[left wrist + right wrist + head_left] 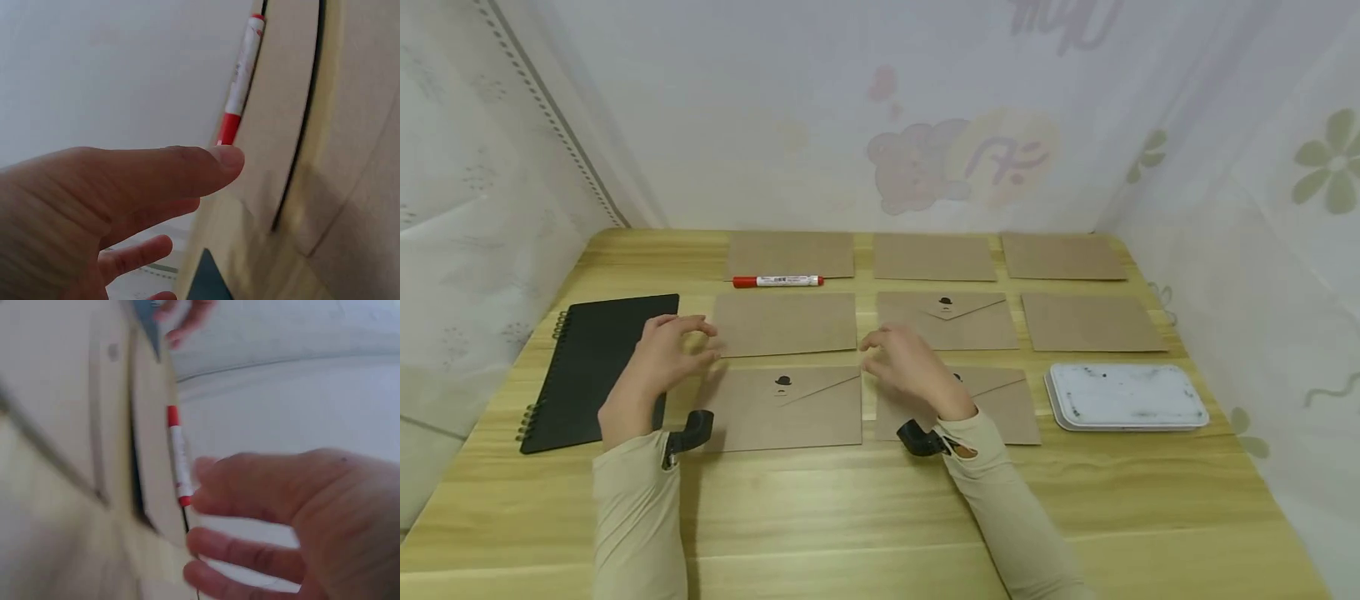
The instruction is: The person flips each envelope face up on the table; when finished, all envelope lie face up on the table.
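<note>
My left hand [666, 358] hovers by the left ends of a plain kraft envelope [786, 323] and a lower one [801, 425] with a hat print. Thumb and fingers are bent loosely, with a gap and nothing between them. My right hand [913, 367] hangs over the middle, overlapping a flap-side-up envelope [977, 329] and the lower envelope [1000, 425], part of which it hides. Its fingers are loosely bent and hold nothing. A red-capped white marker [778, 282] lies along the front edge of the back left envelope [790, 252], and shows beyond both hands in the wrist views.
A black spiral notebook [598, 367] lies at the left, partly under my left hand. At the right is a white rectangular case [1127, 397]. More kraft envelopes lie at the back middle [932, 257], back right [1063, 256] and middle right [1090, 322]. Printed white sheeting [760, 108] surrounds the table.
</note>
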A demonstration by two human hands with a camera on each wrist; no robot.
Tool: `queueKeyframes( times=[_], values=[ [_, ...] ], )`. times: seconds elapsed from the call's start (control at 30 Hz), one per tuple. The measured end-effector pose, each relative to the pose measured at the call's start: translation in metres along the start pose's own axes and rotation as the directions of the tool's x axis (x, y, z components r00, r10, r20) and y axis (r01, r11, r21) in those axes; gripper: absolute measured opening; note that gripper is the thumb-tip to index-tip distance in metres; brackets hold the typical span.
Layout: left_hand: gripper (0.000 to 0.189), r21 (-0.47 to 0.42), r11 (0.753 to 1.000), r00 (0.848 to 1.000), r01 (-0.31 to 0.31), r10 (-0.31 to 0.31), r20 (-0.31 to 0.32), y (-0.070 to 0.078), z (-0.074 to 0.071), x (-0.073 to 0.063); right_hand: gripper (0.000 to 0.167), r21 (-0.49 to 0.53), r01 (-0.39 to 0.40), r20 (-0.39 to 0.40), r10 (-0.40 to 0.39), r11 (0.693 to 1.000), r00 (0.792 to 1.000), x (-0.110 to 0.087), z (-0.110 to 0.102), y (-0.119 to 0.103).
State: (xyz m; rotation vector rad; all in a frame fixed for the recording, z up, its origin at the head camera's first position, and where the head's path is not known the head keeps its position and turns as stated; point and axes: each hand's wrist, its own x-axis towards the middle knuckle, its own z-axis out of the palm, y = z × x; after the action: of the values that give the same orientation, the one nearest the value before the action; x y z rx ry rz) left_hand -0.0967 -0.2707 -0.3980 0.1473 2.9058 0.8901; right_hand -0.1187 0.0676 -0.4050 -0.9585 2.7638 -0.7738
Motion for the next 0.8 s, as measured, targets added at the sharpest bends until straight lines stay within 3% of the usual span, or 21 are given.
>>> queueKeyframes(
  times=[0.13, 0.4, 0.6, 0.8],
  values=[
    [0.047, -0.004, 1.0, 1.0, -0.002, 0.002, 0.019, -0.01, 0.004, 0.011, 0.027, 0.027, -0.026, 0.011, 0.026, 0.999, 1.0, 0.018, -0.003, 0.001],
    [0.071, 0.012, 0.999, 0.995, -0.038, 0.037, 0.092, -0.012, 0.006, 0.039, 0.033, 0.007, -0.114, 0.077, 0.113, 0.993, 0.991, 0.038, 0.002, 0.005],
    [0.066, 0.019, 0.999, 0.974, 0.045, -0.048, 0.22, -0.019, 0.007, 0.037, 0.041, -0.09, -0.077, 0.114, 0.087, 0.993, 0.99, 0.046, 0.011, 0.007],
    [0.062, 0.018, 0.997, 0.979, 0.071, -0.073, 0.192, -0.023, 0.006, 0.034, 0.045, -0.086, -0.079, 0.102, 0.088, 0.993, 0.991, 0.052, 0.02, 0.01]
  ],
)
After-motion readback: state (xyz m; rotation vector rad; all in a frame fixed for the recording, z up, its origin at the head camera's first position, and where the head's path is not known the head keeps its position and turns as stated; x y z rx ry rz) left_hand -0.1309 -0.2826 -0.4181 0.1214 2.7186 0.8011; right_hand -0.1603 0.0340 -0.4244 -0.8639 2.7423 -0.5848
